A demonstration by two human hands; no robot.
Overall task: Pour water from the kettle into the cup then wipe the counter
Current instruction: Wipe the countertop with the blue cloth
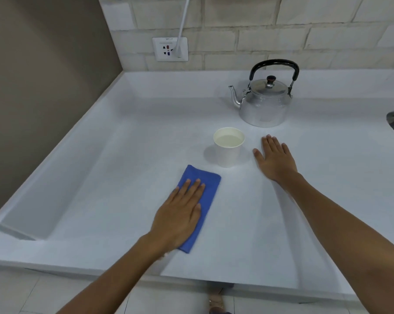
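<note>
Left hand (180,214) flat, fingers extended, pressing folded blue cloth (201,200) on white counter (100,200) near its front edge. Right hand (275,157) open, palm down beside water-filled cup (228,148). Kettle (265,103) upright behind, near backsplash; open surface leftward.

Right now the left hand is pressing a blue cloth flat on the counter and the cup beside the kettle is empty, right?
Not quite: the head view shows the cup holds water. The rest stands: left hand, blue cloth, counter, kettle.
</note>
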